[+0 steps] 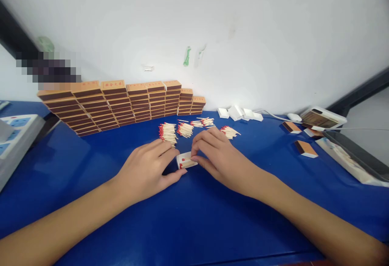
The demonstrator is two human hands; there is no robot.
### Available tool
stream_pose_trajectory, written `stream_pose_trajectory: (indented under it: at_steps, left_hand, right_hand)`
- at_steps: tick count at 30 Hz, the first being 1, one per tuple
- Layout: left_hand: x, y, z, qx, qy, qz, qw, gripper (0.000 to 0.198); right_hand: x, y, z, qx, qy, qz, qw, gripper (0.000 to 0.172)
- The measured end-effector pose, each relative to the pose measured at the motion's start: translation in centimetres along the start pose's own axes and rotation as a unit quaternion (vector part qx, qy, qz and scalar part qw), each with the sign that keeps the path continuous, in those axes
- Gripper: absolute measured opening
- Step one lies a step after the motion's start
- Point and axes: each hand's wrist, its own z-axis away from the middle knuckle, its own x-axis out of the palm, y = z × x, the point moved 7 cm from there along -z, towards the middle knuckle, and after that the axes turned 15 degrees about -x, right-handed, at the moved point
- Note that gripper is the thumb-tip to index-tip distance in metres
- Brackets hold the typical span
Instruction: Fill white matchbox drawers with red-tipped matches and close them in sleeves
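1. From the head view, I look down on a blue tabletop [152,225] with two bare hands meeting near its middle.
2. My left hand [148,167] holds a small white matchbox tray [187,156] by its left end; the thumb is at the near corner and the forefinger at the far one, with the tray pinched between them.
3. My right hand [223,158] curls over the tray's right end, thumb and forefinger drawn close together. I cannot tell whether they pinch a matchstick or the tray's edge.
4. Inside the tray I see a few matches [187,164], their red heads toward the left end.
5. Just beyond the hands lie loose match heaps: a large one [168,133] behind the left fingers, a neighbouring one [185,129] to its right, smaller ones [207,122] farther back, and another [230,132] behind the right hand.
6. Against the white wall [194,23], I see stacked matchboxes [115,108] with orange tops and dark striking sides, lower at the right end of the row.
7. Right of that row sits a cluster of white trays [236,112], near a white cable [276,116].
8. At far right I make out a separate orange-topped matchbox [305,148], well apart from the hands, beside a dark flat device [358,152].
9. At the left edge stands a white power strip [18,136] with blue socket panels.
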Motion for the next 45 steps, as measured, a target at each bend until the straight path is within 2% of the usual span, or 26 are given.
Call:
stream_pose_trajectory:
  at_steps: [4,8,10,13,16,18,26,33,45]
  left_hand:
    - [0.0,0.1,0.0,-0.004,-0.006,0.002,1.0,0.024]
    - [0.1,0.0,0.1,-0.002,-0.012,0.006,1.0,0.024]
    - [0.2,-0.1,0.1,-0.002,-0.011,0.001,1.0,0.025]
    - [0.2,-0.1,0.2,-0.002,-0.014,0.0,1.0,0.025]
    - [0.3,0.0,0.2,-0.002,-0.019,0.007,1.0,0.025]
    - [0.3,-0.1,0.2,-0.003,-0.016,0.008,1.0,0.025]
    - [0.4,-0.1,0.2,-0.005,-0.026,0.006,1.0,0.025]
    - [0.4,-0.1,0.1,-0.002,-0.026,0.007,1.0,0.025]
    - [0.2,0.0,0.2,0.0,-0.019,0.003,1.0,0.024]
  right_hand:
    - [1.4,-0.6,-0.3,-0.013,-0.018,0.043,0.999,0.015]
    - [0.8,1.1,0.2,-0.014,-0.006,0.011,1.0,0.012]
    - [-0.3,3.6,0.8,0.01,0.014,0.019,1.0,0.012]
    - [-1.5,8.8,2.2,0.078,0.036,0.081,0.993,0.009]
    - [-1.0,13.0,3.4,0.124,0.007,0.083,0.989,0.007]
    - [-0.4,14.3,3.7,0.13,-0.002,0.076,0.989,0.008]
    - [0.0,13.6,3.2,0.094,0.004,0.082,0.992,0.015]
    - [0.0,13.7,3.2,0.086,0.011,0.068,0.994,0.013]
    - [0.0,13.4,3.3,0.083,-0.016,0.079,0.993,0.015]
